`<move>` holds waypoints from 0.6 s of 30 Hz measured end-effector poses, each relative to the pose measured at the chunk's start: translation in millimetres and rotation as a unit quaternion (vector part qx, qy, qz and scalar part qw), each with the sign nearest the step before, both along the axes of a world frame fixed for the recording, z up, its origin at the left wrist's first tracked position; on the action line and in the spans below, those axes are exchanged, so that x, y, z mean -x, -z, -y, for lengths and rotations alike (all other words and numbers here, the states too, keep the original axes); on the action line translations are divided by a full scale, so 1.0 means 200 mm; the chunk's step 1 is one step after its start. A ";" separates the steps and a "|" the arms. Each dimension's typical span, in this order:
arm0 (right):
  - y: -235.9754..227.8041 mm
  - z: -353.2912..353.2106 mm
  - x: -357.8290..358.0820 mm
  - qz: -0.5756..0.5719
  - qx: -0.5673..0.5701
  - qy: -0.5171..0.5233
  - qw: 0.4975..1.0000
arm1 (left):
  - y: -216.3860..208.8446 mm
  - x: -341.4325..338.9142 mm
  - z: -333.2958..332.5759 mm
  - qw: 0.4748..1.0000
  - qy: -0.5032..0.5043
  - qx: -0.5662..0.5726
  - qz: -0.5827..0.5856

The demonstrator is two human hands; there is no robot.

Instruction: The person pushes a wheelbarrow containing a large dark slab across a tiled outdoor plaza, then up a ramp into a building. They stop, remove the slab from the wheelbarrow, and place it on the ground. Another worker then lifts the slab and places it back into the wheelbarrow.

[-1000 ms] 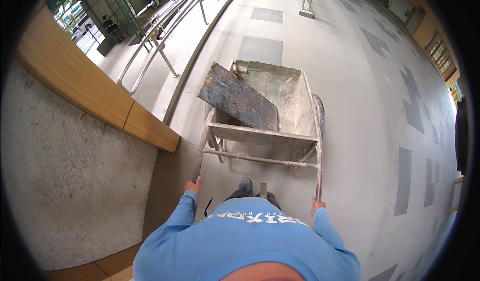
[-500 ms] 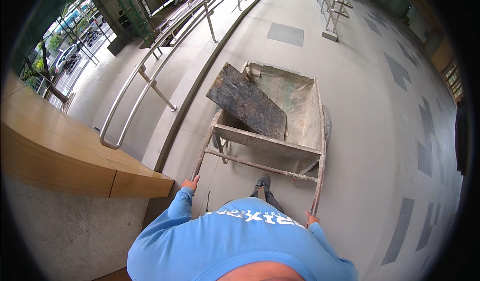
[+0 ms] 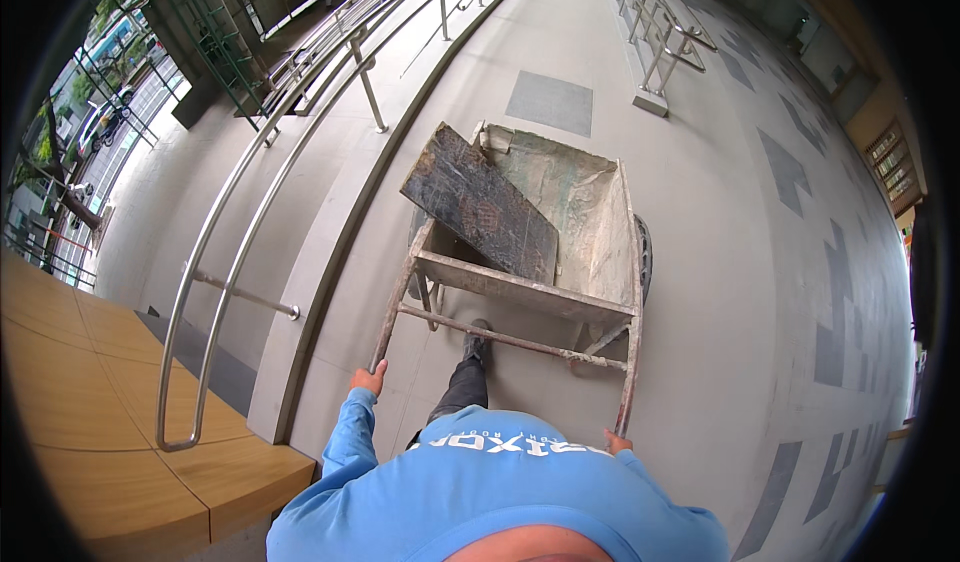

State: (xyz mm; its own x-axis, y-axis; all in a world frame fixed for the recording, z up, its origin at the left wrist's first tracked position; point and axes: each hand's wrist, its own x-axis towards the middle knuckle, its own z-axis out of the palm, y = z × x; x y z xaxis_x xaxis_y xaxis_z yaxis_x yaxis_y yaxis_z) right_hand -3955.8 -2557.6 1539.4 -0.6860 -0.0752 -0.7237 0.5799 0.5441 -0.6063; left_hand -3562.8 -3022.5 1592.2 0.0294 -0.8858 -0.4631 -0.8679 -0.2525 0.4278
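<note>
In front of me is a worn, crusted wheelbarrow (image 3: 600, 197) with a long handle on each side. My left hand (image 3: 368, 378) is wrapped round the end of its left handle. On the right, my right hand (image 3: 618, 443) is closed round the other handle, partly behind my blue shirt. A dark, stained board (image 3: 485, 207) leans at a slant in the tray, its upper left corner sticking out over the side wall. Part of a wheel (image 3: 644, 257) shows past the right wall. One of my shoes (image 3: 479, 338) is under the crossbar.
A metal handrail (image 3: 235, 262) on a low kerb (image 3: 330, 272) runs along my left. Near my left elbow is a wooden ledge (image 3: 120, 382). Another railing (image 3: 665, 52) stands ahead to the right. Grey floor (image 3: 720, 292) with darker patches stretches ahead and right.
The wheelbarrow and I have moved forward along the ramp. The left handrail, the ledge and the far railing have come nearer. My leg has stepped forward on the left. Both hands keep their grip.
</note>
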 end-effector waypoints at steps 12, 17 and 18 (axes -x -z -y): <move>-0.20 0.54 0.22 0.007 0.029 0.027 0.999 | -0.11 0.22 0.57 0.999 0.018 0.032 0.002; -0.06 0.55 0.12 0.004 0.066 0.058 0.996 | -0.29 0.25 0.56 1.000 0.008 -0.001 0.013; -0.02 0.57 0.09 0.014 0.056 0.059 0.997 | -0.26 0.22 0.59 1.000 0.004 -0.007 0.014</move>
State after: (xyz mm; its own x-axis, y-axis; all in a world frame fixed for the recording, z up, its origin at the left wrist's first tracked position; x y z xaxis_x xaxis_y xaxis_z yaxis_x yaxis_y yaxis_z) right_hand -3974.7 -2672.2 1542.5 -0.6743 -0.0772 -0.7344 0.6533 0.4013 -0.6420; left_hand -3606.5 -3140.8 1643.9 0.0347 -0.8796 -0.4745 -0.8814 -0.2507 0.4003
